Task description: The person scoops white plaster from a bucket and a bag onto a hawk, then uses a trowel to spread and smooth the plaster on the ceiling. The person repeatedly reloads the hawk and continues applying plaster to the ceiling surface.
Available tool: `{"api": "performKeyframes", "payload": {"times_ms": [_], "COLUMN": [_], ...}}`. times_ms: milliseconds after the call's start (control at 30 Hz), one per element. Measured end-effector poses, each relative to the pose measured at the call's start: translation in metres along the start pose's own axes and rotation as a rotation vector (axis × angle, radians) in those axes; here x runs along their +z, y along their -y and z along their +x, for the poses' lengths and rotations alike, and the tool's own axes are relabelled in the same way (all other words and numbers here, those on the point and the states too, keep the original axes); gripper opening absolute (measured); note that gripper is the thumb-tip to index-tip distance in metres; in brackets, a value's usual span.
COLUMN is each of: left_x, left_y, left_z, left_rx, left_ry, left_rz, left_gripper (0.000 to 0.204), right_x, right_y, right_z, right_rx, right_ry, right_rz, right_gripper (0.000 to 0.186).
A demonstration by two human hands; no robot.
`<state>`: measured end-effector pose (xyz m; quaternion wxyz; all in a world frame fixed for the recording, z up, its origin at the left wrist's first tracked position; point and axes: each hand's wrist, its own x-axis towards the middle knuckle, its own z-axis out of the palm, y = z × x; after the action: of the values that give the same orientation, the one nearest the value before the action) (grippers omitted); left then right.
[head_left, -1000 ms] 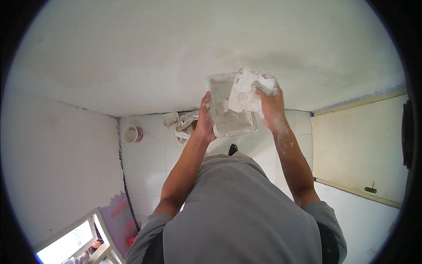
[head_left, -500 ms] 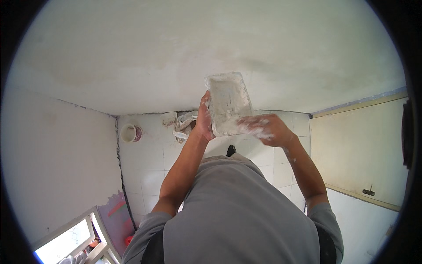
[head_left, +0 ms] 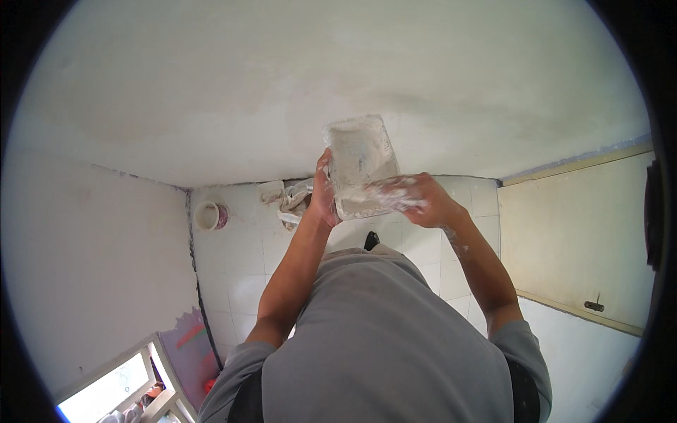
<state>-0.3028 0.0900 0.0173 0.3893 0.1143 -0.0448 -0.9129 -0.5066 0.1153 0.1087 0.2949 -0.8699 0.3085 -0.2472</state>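
Note:
A rectangular plastic tray [head_left: 362, 151], its inside coated in whitish paste, is held up in front of my body, before the wall. My left hand [head_left: 326, 194] grips its left side, with the thumb up along the rim. Over the near right part of the tray is my right hand [head_left: 412, 197], its fingers and back smeared white. Those fingers look closed and are partly blurred; whatever they hold, if anything, is hidden. White splashes also mark my right forearm [head_left: 458, 243].
On the tiled floor [head_left: 243, 261], a round bucket [head_left: 207, 215] stands in the left corner. A smaller pale container [head_left: 271, 191] and a crumpled plastic bag [head_left: 296, 201] lie by the wall [head_left: 247, 106]. A cream door panel [head_left: 578, 240] is at right, a white-framed window [head_left: 106, 388] at lower left.
My right hand has shifted a little left and up over the tray. The tray and my left hand have moved slightly left.

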Motion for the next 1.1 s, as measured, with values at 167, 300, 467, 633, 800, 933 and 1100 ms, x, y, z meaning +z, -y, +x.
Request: {"api": "performKeyframes", "payload": {"times_ms": [167,300,467,633,800,933,1100], "left_x": [0.000,0.000,-0.023,-0.027,-0.065,-0.106,-0.153], "left_y": [0.001,0.000,0.010,0.022,0.026,0.036,0.045], "left_z": [-0.001,0.001,0.000,0.002,-0.009,-0.031,-0.024], "left_rx": [0.022,0.018,0.081,0.140,0.274,0.366,0.478], "left_ry": [-0.024,-0.035,-0.035,-0.247,-0.433,-0.542,-0.652], "left_rz": [-0.022,-0.091,-0.106,-0.143,-0.088,-0.124,-0.059], "left_gripper": [0.072,0.063,0.061,0.064,0.064,0.061,0.062], "right_x": [0.000,0.018,0.032,0.029,0.040,0.083,0.217], "right_y": [0.001,-0.008,-0.031,-0.072,-0.128,-0.191,-0.322], "right_z": [0.002,0.033,0.038,0.000,-0.032,-0.056,-0.124], "right_rx": [0.257,0.421,0.542,0.899,1.038,1.238,1.259], "right_ry": [-0.699,-0.896,-1.150,-1.147,-1.120,-1.089,-0.973], "right_rz": [0.258,0.423,1.216,1.418,1.475,1.557,1.405], "right_gripper": [0.026,0.032,0.043,0.038,0.034,0.033,0.030]}}
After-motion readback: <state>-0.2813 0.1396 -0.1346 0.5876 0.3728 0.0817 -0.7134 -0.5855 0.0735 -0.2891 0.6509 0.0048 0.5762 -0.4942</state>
